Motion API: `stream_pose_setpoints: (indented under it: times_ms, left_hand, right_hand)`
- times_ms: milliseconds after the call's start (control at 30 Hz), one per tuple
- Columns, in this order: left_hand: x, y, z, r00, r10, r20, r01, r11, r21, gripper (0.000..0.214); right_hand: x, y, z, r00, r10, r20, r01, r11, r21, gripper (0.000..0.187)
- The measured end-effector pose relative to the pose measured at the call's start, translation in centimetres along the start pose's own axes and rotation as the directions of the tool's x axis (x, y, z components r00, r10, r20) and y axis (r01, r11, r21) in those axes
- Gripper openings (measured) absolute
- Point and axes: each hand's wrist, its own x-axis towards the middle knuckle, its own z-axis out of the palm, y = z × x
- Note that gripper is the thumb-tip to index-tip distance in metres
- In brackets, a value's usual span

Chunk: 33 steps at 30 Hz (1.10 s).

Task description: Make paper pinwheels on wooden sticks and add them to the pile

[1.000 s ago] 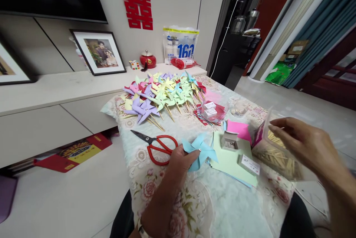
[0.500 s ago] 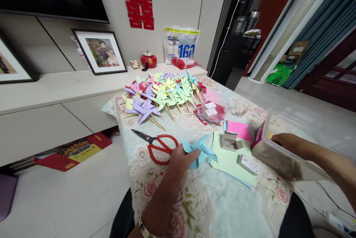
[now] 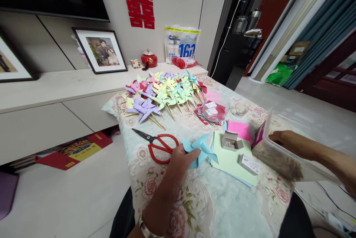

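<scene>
My left hand point(image 3: 180, 160) pinches a light blue paper pinwheel point(image 3: 200, 149) just above the flowered tablecloth point(image 3: 205, 201), beside red-handled scissors point(image 3: 158, 144). My right hand point(image 3: 289, 142) reaches into a clear plastic box of wooden sticks point(image 3: 280, 156) at the table's right edge; its fingertips are hidden inside the box. Between the two hands lie a stack of coloured paper sheets point(image 3: 232, 158) and two small white boxes point(image 3: 230, 139).
A pile of finished pinwheels point(image 3: 164, 93) in several colours covers the far end of the table. A clear tub point(image 3: 213, 111) with small boxes stands near it. A low cabinet point(image 3: 55, 93) with framed photos runs along the left; floor lies to the right.
My right hand has dropped from above the plastic box down into it. My left hand stays put with the blue pinwheel.
</scene>
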Motion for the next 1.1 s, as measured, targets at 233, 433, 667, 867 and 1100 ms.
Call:
stream_pose_setpoints:
  times_ms: [233, 433, 667, 867, 1100]
  left_hand:
    - [-0.4, 0.4, 0.0, 1.000, 0.006, 0.016, -0.006, 1.000, -0.030, 0.034]
    - [-0.9, 0.9, 0.3, 0.999, 0.012, 0.051, -0.007, 0.996, -0.088, 0.033]
    - [-1.4, 2.0, 0.7, 0.985, 0.101, 0.143, -0.064, 0.967, -0.247, 0.033]
    - [-2.1, 2.6, 0.6, 0.971, 0.130, 0.201, -0.072, 0.959, -0.275, 0.027]
    - [-2.2, 2.2, 1.2, 0.976, 0.175, 0.133, -0.155, 0.977, -0.144, 0.029]
  right_hand:
    - [-1.3, 0.2, -3.0, 0.999, 0.006, -0.054, -0.006, 1.000, 0.007, 0.016]
    - [-4.6, -5.7, -5.7, 0.813, -0.031, -0.581, 0.114, 0.988, 0.105, 0.050]
    - [-1.4, -17.5, -0.9, 0.976, -0.063, -0.208, 0.214, 0.438, 0.873, 0.027]
    - [4.1, -21.0, 5.0, 0.977, -0.200, -0.080, 0.122, 0.206, 0.971, 0.028]
    - [4.1, -21.0, 7.6, 0.995, -0.091, -0.036, 0.035, -0.011, 0.999, 0.040]
